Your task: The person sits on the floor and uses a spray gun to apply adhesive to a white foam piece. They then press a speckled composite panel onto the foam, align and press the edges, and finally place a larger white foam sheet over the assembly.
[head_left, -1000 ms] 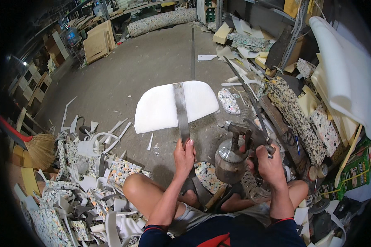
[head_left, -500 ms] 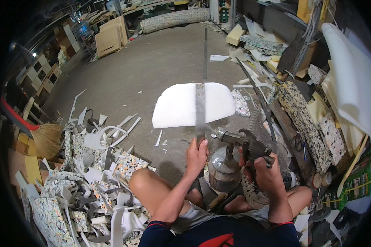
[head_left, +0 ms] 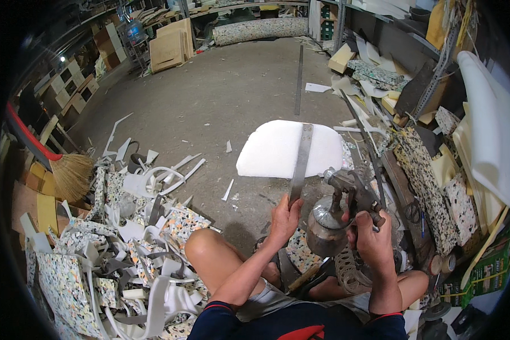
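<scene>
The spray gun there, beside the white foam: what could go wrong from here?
The spray gun sits close to the left hand, so a stray burst might hit those fingers. The metal strip crosses the white foam, so spray aimed there could coat the strip too. The coiled hose is near the legs and might snag.

I have one view here, from the left of two fisheye cameras worn side by side on the person's head. It looks down and ahead from above the dark shirt [head_left: 266, 324], which sits close at the near edge. The white panel [head_left: 269, 150] lies around mid-view; my sight stretches across the floor [head_left: 170, 113] to the speckled roll [head_left: 260, 31] at the far side, bending toward the rim.
</scene>
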`<state>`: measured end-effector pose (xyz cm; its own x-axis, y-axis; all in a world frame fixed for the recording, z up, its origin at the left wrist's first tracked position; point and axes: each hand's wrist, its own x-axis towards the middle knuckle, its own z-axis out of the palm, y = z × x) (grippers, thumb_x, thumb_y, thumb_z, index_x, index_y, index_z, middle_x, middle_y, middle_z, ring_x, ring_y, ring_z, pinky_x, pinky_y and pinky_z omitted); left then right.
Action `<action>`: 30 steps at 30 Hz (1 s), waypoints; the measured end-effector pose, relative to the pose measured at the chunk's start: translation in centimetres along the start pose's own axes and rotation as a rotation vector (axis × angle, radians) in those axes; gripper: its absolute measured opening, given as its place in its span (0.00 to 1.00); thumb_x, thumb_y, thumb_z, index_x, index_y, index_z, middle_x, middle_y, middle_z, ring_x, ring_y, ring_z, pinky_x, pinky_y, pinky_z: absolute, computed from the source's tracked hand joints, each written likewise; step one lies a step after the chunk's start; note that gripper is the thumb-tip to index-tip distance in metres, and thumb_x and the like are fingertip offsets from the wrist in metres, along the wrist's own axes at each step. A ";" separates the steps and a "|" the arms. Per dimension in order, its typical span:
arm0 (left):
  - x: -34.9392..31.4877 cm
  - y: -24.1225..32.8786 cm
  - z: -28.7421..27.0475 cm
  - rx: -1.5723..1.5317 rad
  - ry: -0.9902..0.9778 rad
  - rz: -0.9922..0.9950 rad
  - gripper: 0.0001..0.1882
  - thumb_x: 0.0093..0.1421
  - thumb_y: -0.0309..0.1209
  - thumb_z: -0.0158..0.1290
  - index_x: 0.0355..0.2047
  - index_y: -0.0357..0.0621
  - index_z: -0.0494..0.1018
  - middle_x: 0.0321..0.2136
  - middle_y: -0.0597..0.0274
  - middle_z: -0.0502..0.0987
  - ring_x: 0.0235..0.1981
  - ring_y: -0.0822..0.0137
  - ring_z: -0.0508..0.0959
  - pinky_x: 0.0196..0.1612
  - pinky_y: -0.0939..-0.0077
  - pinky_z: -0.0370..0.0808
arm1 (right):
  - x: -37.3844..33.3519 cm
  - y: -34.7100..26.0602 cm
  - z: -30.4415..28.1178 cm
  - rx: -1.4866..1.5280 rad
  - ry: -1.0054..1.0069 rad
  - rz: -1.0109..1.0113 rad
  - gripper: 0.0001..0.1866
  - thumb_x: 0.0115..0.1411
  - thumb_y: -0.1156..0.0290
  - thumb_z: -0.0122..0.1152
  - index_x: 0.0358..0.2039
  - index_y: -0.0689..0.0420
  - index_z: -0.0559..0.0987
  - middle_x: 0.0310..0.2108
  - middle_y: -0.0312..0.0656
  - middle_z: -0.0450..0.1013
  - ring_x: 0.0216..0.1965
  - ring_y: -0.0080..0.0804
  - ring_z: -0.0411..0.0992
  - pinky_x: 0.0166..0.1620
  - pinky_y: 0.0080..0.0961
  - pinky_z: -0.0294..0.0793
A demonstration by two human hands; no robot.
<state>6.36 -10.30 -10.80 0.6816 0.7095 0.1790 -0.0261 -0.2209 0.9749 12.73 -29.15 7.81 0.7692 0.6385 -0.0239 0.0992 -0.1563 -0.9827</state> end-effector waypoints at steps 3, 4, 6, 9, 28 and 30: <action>-0.1 -0.5 0.3 -0.033 0.025 0.040 0.10 0.71 0.33 0.52 0.42 0.37 0.71 0.26 0.60 0.77 0.29 0.74 0.75 0.32 0.73 0.73 | -0.4 -1.3 0.9 0.051 -0.051 -0.009 0.13 0.66 0.64 0.56 0.38 0.63 0.78 0.20 0.33 0.69 0.20 0.18 0.67 0.26 0.20 0.66; 0.1 -1.3 0.4 -0.079 0.043 0.075 0.09 0.71 0.32 0.51 0.41 0.36 0.70 0.25 0.60 0.76 0.27 0.73 0.74 0.30 0.72 0.72 | -0.7 -1.5 1.1 0.085 -0.083 -0.019 0.12 0.64 0.66 0.55 0.38 0.63 0.78 0.20 0.33 0.70 0.21 0.18 0.67 0.26 0.20 0.66; 0.0 -2.8 0.4 -0.104 0.073 0.109 0.08 0.70 0.30 0.52 0.40 0.35 0.70 0.23 0.60 0.75 0.25 0.72 0.72 0.29 0.71 0.71 | -1.1 -1.9 1.1 0.069 -0.171 -0.038 0.10 0.64 0.71 0.52 0.38 0.63 0.78 0.22 0.33 0.70 0.21 0.18 0.68 0.27 0.21 0.68; -0.1 -2.0 0.3 -0.003 0.022 0.053 0.07 0.68 0.27 0.54 0.41 0.36 0.70 0.25 0.59 0.76 0.27 0.73 0.72 0.31 0.72 0.72 | -1.3 -1.0 0.5 0.008 -0.274 -0.144 0.10 0.66 0.73 0.52 0.40 0.64 0.79 0.26 0.35 0.73 0.24 0.19 0.70 0.28 0.21 0.70; 0.1 -1.1 0.8 -0.116 0.029 -0.052 0.15 0.71 0.38 0.53 0.36 0.38 0.70 0.17 0.67 0.71 0.18 0.76 0.70 0.22 0.74 0.67 | -1.4 1.3 -1.0 0.184 -0.093 0.002 0.24 0.75 0.55 0.45 0.55 0.64 0.75 0.38 0.40 0.79 0.22 0.19 0.67 0.23 0.19 0.67; -0.1 -1.1 0.4 -0.101 0.024 -0.135 0.14 0.71 0.38 0.53 0.36 0.38 0.70 0.17 0.67 0.71 0.18 0.76 0.70 0.22 0.74 0.67 | -1.4 1.8 -1.6 0.195 -0.044 0.012 0.25 0.75 0.53 0.46 0.54 0.64 0.75 0.38 0.40 0.79 0.22 0.19 0.67 0.23 0.19 0.67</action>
<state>6.60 -10.40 -11.94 0.6665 0.7440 0.0479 -0.0100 -0.0553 0.9984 12.87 -31.50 6.42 0.7410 0.6704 -0.0393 -0.0372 -0.0175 -0.9992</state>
